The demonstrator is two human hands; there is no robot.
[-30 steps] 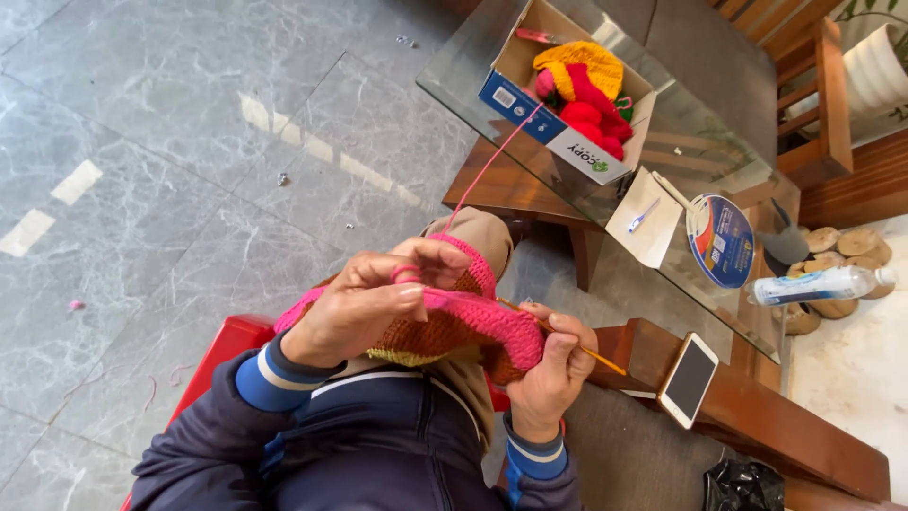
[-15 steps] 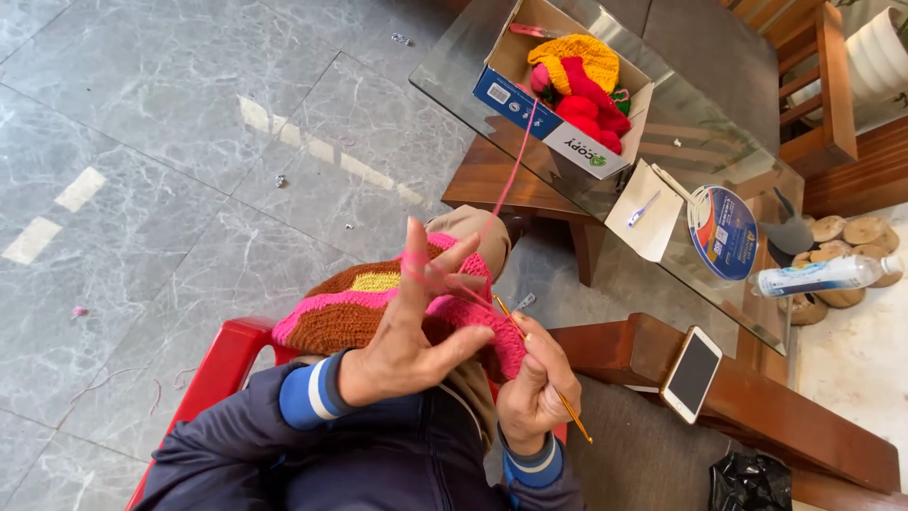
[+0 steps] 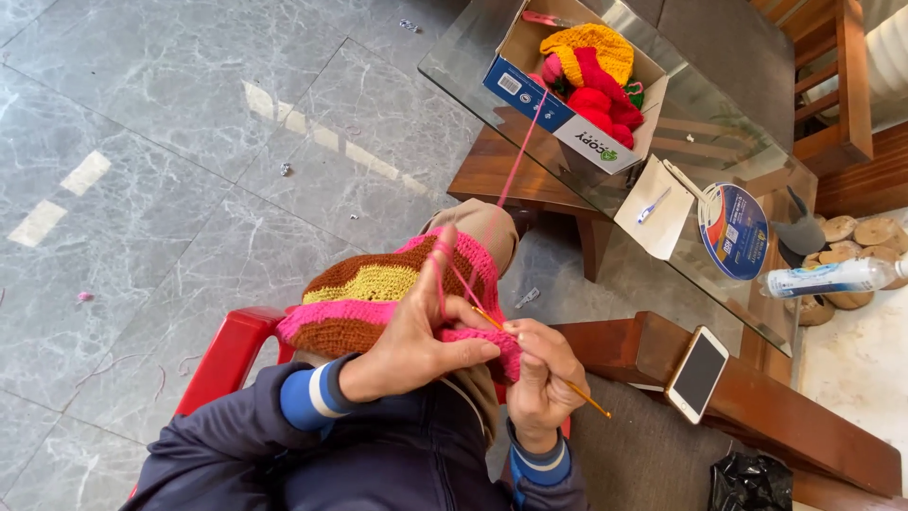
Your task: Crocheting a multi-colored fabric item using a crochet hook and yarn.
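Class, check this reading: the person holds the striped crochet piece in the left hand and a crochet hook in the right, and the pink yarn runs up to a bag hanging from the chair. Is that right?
Not quite. In the head view the pink yarn runs up to an open cardboard box of yarn on the glass table, not a bag. The left hand does hold the striped crochet piece, and the right hand the crochet hook.

A pink, brown and yellow striped crochet piece (image 3: 378,298) is lying bunched under the left fingers. A slim crochet hook (image 3: 544,364) is slanting between the right fingers, while pink yarn (image 3: 511,180) is looping over the raised left forefinger.
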